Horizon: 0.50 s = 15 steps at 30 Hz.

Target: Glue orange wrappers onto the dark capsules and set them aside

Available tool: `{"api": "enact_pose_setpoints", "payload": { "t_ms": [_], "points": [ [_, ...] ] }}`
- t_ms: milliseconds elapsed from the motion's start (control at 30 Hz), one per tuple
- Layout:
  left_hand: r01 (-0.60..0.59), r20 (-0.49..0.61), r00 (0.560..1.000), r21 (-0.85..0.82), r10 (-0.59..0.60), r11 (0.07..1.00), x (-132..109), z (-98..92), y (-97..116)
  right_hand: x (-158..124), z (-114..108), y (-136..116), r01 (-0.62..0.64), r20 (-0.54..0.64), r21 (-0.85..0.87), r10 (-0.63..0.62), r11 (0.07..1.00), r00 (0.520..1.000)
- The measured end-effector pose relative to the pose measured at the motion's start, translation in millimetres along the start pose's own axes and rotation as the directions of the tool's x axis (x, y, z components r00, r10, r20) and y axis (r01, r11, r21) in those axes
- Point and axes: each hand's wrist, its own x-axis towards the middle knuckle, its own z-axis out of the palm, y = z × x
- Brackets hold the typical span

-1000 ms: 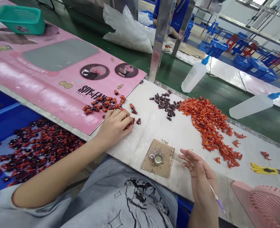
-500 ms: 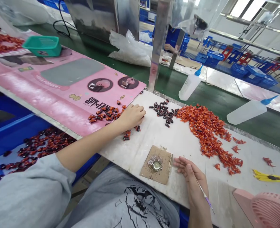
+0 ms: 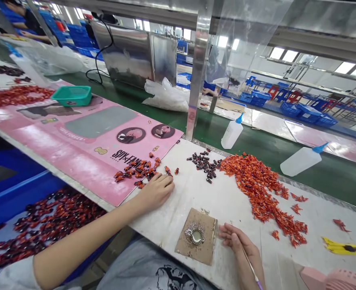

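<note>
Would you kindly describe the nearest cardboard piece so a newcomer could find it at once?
On the white worktop, look between the left hand and the right hand. There lies the cardboard piece: flat, brown and, unlike the orange pile, bearing a bottle cap.

Glossy plastic, by its look, makes up the red-and-black pieces near the centre and the orange pieces right of it. At lower centre, matt, gritty brown cardboard lies under a shiny metal-looking cap. The pink sheet at left is smooth and glossy, the green basket plastic, the upright post reflective metal, the bottles at right translucent plastic, the grey garment at the bottom matt cloth
</note>
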Motion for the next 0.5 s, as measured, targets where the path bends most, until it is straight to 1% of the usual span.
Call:
{"api": "enact_pose_setpoints", "payload": {
  "t_ms": [100, 167, 233, 300, 400, 467, 500],
  "points": [
    [0.029, -0.04, 0.999, 0.001, -0.029, 1.0, 3.0, -6.3, -18.7, 3.0, -1.9, 7.2, -0.002, -0.01, 0.016, 0.003, 1.0, 1.0],
    [0.044, -0.052, 0.998, 0.008, -0.044, 0.999, 7.6, -9.0, -24.1, 4.8, -2.7, 11.1, -0.008, -0.014, 0.045, 0.008, 0.999, 1.0],
    [0.055, -0.053, 0.997, 0.013, -0.055, 0.998, 13.8, -8.7, -25.0, 5.1, -2.3, 11.9, -0.028, -0.029, 0.086, 0.03, 0.996, 0.999],
    [0.064, -0.042, 0.997, 0.012, -0.063, 0.998, 20.7, -6.1, -24.3, 4.1, -0.3, 8.6, -0.045, -0.058, 0.141, 0.054, 0.989, 0.997],
    [0.084, 0.003, 0.996, 0.003, -0.084, 0.996, 31.8, -2.1, -25.9, 3.3, 2.4, -0.9, -0.06, -0.118, 0.22, 0.087, 0.974, 0.989],
    [0.124, 0.037, 0.992, 0.01, -0.124, 0.992, 39.5, -1.3, -30.5, 6.0, 0.6, -6.1, -0.095, -0.123, 0.245, 0.128, 0.965, 0.984],
    [0.155, 0.048, 0.987, 0.02, -0.156, 0.988, 43.5, -1.5, -33.7, 8.4, -1.8, -7.5, -0.125, -0.105, 0.249, 0.154, 0.961, 0.982]
  ]
}}
